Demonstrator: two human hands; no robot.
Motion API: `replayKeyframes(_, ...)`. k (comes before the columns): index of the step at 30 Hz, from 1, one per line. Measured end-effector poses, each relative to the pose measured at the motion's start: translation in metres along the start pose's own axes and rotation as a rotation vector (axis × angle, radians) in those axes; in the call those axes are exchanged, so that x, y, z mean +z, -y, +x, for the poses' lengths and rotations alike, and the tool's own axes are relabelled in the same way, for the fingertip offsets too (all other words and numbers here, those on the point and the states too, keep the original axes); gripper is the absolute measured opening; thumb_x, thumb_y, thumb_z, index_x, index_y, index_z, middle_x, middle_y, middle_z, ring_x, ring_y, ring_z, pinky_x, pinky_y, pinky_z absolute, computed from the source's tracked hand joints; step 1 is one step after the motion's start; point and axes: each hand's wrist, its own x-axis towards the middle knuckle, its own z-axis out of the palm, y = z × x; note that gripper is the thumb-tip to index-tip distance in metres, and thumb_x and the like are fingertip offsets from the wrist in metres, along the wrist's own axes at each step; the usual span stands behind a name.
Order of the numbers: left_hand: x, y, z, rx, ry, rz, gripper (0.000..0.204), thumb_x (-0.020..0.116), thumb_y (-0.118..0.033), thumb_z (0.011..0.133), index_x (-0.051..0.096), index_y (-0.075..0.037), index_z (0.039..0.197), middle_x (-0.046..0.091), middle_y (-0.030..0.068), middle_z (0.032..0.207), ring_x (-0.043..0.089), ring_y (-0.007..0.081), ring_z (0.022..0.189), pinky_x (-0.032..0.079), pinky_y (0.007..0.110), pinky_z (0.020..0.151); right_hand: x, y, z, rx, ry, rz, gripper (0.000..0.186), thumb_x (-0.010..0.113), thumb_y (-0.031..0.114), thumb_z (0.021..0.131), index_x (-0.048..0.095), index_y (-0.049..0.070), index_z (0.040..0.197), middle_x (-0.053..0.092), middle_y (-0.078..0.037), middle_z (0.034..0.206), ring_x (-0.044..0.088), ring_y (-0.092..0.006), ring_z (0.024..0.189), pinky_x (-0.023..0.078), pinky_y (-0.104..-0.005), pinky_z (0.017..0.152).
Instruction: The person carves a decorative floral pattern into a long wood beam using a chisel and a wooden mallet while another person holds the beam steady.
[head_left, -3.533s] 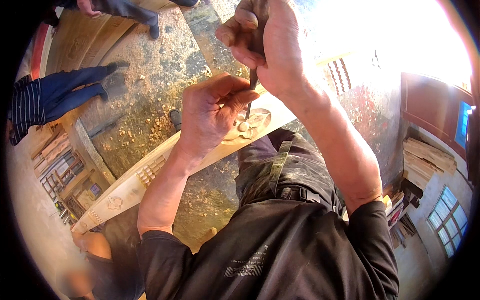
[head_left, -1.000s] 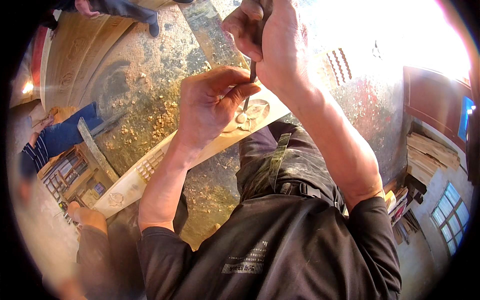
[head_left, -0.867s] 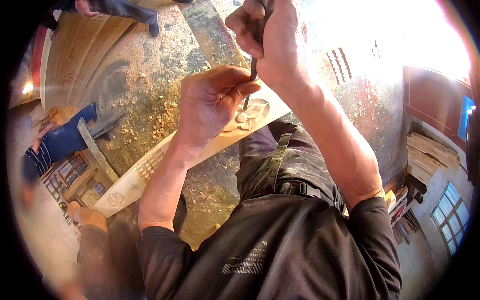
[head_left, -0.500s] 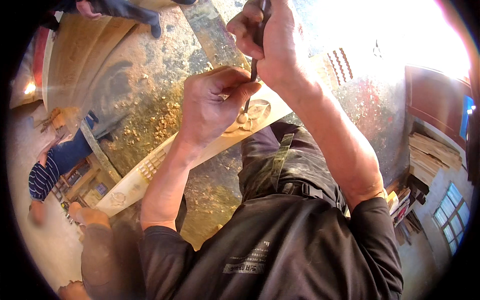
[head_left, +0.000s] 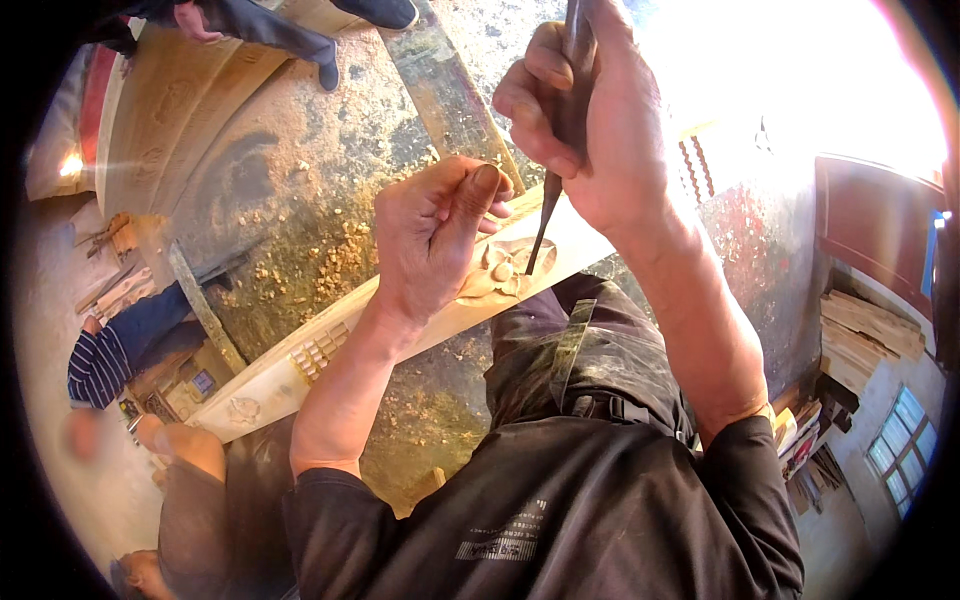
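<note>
Head view: a carving chisel (head_left: 556, 150) is gripped tight in the right hand (head_left: 590, 120), fingers wrapped fully round the handle, with the blade tip set down on a carved motif (head_left: 500, 270) in a long pale wooden plank (head_left: 330, 345). The plank is laid diagonally across the lap, over dark work trousers (head_left: 580, 370). The left hand (head_left: 435, 235) is pressed onto the plank just beside the motif, fingers curled in and thumb raised; nothing is held in it, the wood is only steadied. Smaller carved patterns are seen further down the plank. Wood chips (head_left: 335, 265) are scattered over the concrete floor (head_left: 270, 200). A person in a striped shirt (head_left: 95, 365) is crouched at the left edge.
</note>
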Motion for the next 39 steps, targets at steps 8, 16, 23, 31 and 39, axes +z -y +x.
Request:
replayKeyframes(8,-0.005,-0.004,0.001,0.045,0.073,0.035,0.058,0.055,-0.049,0.116,0.074,0.005,0.104,0.075,0.0110,0.093,0.078,0.0187,0.085,0.064,0.032,0.074,0.018,0.009,-0.004,-0.066,-0.043,-0.327,0.055,0.049,0.061,0.115,0.063,0.008,0.118,0.070,-0.007,0.087,0.062,-0.0129,0.064,0.046,-0.0268,0.052)
replayKeyframes(16,-0.004,0.000,0.001,0.117,0.042,0.055,0.065,0.051,-0.053,0.116,0.073,0.004,0.095,0.074,0.0124,0.086,0.079,0.0196,0.078,0.062,0.031,0.066,-0.005,0.021,-0.024,-0.340,0.115,-0.508,0.044,0.052,0.048,0.117,0.062,0.005,0.114,0.076,-0.009,0.087,0.058,-0.0077,0.056,0.043,-0.0240,0.049)
replayKeyframes(23,-0.004,-0.002,0.001,0.105,0.048,0.069,0.060,0.053,-0.049,0.117,0.074,0.004,0.097,0.075,0.0125,0.086,0.079,0.0199,0.079,0.062,0.031,0.067,-0.017,0.011,-0.064,-0.486,-0.172,-0.647,0.042,0.058,0.040,0.116,0.073,0.001,0.112,0.073,-0.006,0.079,0.052,-0.0021,0.053,0.040,-0.0217,0.048)
replayKeyframes(31,-0.007,-0.011,-0.003,0.084,0.052,0.052,0.055,0.054,-0.044,0.118,0.075,0.005,0.103,0.077,0.0120,0.088,0.079,0.0189,0.081,0.062,0.033,0.073,-0.004,-0.046,-0.111,-0.742,-0.297,-0.979,0.015,0.067,0.012,0.108,0.068,-0.002,0.109,0.073,-0.010,0.084,0.063,-0.0128,0.062,0.050,-0.0283,0.054)
replayKeyframes(39,0.001,-0.006,-0.003,-0.092,-0.069,-0.117,0.072,0.052,-0.064,0.112,0.073,0.003,0.103,0.076,0.0139,0.088,0.077,0.0234,0.077,0.064,0.036,0.073,0.060,-0.104,-0.130,-1.055,-0.102,-1.253,0.032,0.085,0.022,0.093,0.070,0.000,0.110,0.062,-0.006,0.076,0.068,-0.0225,0.062,0.053,-0.0376,0.053)
